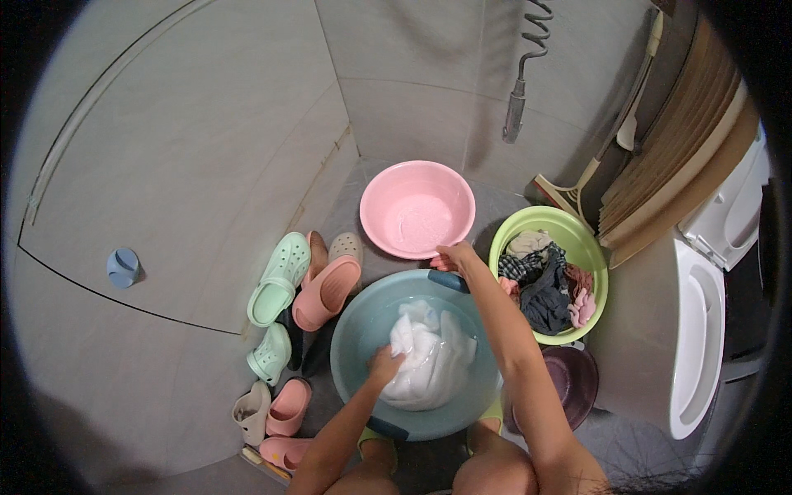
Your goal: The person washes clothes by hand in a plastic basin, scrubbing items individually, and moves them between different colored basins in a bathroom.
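Note:
A blue plastic basin point(349, 396) stands on the floor between my feet, with water and a bunched white cloth point(433, 365) in it. My left hand point(386, 366) grips the left side of this wet cloth, its fingertips partly hidden in the folds. Just beyond lies a pink plastic basin point(417, 210) holding some clear water. My right hand point(453, 256) has its near rim, thumb on the edge and fingers underneath. That arm passes over the right side of the blue basin.
Right of the arm stand a lime-green tub point(597, 309) of clothes point(544, 284) and a dark purple basin point(572, 383). Clogs and slides point(278, 284) line the left wall. A floor squeegee point(575, 185) leans behind; a coiled shower hose point(535, 37) hangs above.

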A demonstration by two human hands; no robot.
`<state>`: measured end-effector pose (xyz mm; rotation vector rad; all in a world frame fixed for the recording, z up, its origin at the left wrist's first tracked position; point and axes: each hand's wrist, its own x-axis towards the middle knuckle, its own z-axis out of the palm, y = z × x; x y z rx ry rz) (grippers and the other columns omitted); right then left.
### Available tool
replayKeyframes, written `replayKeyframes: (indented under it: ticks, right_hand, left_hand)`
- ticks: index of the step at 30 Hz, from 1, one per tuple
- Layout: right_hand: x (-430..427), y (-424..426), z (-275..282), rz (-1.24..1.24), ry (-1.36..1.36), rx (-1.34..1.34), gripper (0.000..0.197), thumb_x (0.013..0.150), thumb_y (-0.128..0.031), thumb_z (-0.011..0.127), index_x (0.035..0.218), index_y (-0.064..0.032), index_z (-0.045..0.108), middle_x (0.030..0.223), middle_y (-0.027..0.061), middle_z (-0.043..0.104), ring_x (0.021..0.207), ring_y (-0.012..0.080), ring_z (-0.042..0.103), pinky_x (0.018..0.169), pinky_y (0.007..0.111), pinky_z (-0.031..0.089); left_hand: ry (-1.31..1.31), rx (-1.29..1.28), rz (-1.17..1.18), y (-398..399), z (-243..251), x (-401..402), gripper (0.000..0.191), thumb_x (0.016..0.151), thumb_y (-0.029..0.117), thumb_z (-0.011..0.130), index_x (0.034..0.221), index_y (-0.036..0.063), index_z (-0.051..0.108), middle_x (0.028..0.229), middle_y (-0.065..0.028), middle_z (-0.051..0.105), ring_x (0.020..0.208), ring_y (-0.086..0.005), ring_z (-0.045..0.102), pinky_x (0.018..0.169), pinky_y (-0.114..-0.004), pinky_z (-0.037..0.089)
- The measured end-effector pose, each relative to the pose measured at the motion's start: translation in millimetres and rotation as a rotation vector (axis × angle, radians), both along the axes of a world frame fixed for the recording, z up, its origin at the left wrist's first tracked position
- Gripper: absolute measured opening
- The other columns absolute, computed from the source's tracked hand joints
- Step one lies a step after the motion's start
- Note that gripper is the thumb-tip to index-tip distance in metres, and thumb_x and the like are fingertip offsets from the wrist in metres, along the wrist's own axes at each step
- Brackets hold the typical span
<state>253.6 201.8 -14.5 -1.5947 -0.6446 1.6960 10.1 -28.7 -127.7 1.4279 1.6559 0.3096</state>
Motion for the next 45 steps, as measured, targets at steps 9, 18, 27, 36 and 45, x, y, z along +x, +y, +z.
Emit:
replayKeyframes:
  ticks: [9,18,27,36,45]
  right_hand:
    - [-11,3,-3,0.172,0.016,-0.029,0.028,0.086,-0.018,0.063,0.104,0.0013,0.055,0.083,0.0194,0.067,0.066,0.0258,0.067,0.053,0.032,0.055]
    - [-12,8,-8,0.135,0.081,-0.048,0.023,0.09,-0.018,0.055,0.098,0.0029,0.054,0.082,0.0193,0.065,0.068,0.0278,0.067,0.055,0.035,0.055]
    - [-17,-66,52,-0.005,-1.091,0.868,0.01,0.084,-0.012,0.057,0.085,-0.002,0.056,0.074,0.0195,0.061,0.065,0.0366,0.061,0.057,0.044,0.048]
    - [-66,-175,-70,0.713,-1.088,0.935,0.048,0.076,-0.019,0.061,0.122,-0.0132,0.053,0.142,0.0136,0.034,0.124,0.0365,0.037,0.101,0.05,0.031]
    - [-75,-192,-70,0.945,-1.124,0.786,0.054,0.079,-0.028,0.057,0.13,-0.014,0.045,0.149,0.0095,0.023,0.138,0.029,0.02,0.11,0.048,0.014]
  left_hand:
    - [0.084,0.073,0.024,0,19,6,0.041,0.08,0.033,0.063,0.107,0.0012,0.061,0.101,-0.0202,0.064,0.093,-0.0324,0.062,0.083,-0.039,0.046]
    - [-0.096,-0.035,0.011,1,4,-1,0.05,0.079,0.043,0.058,0.111,0.005,0.059,0.111,-0.0221,0.058,0.105,-0.038,0.053,0.091,-0.048,0.038]
    - [0.297,0.136,0.04,1,22,11,0.055,0.08,0.044,0.057,0.116,0.0014,0.055,0.12,-0.0253,0.051,0.112,-0.0405,0.048,0.094,-0.047,0.037]
    - [-0.63,-0.189,0.823,24,32,19,0.069,0.086,0.034,0.057,0.14,0.0037,0.026,0.135,-0.0184,0.038,0.119,-0.0287,0.043,0.097,-0.039,0.038]
    - [-0.629,-0.267,0.846,8,-27,-4,0.047,0.082,0.025,0.058,0.124,0.006,0.048,0.118,-0.012,0.054,0.105,-0.0272,0.053,0.09,-0.037,0.044]
